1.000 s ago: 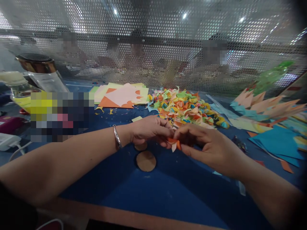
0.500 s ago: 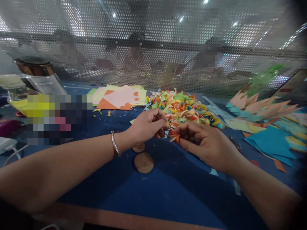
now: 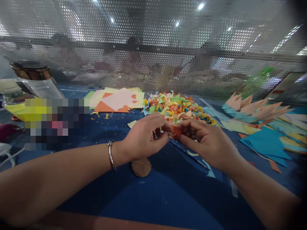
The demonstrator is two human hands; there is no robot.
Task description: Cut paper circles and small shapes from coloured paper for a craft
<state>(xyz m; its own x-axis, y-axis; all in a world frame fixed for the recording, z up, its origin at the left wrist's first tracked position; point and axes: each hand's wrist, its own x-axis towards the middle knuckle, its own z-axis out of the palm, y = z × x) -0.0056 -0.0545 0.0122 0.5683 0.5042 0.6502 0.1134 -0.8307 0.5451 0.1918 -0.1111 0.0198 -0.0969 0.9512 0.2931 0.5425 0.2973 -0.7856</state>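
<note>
Right hand: the right hand (image 3: 208,140) pinches a small orange paper piece (image 3: 176,132) between thumb and fingertips.
Left hand: the left hand (image 3: 150,134) is curled, its thumb and fingertips meeting the paper's left side; whether it grips or only steadies cannot be told.
Orange paper: raised over the middle of the worktop (image 3: 168,198), probably held between both hands so fingertips can work its edges from either side.
Bangle: a silver bangle (image 3: 110,155) circles the left wrist.
Cardboard disc: a round brown disc (image 3: 141,167) lies flat below the left hand, towards the near edge.
Paper heap: many-coloured curled paper pieces (image 3: 182,107) are heaped just beyond the fingers, presumably for easy reach.
Paper sheets: pastel sheets (image 3: 117,97) lie stacked towards the far edge, left of the heap.
Right edge: blue paper (image 3: 266,145) lies fanned; behind it are peach paper points (image 3: 256,108).
Far edge: a perforated metal screen (image 3: 155,70) stands upright.
</note>
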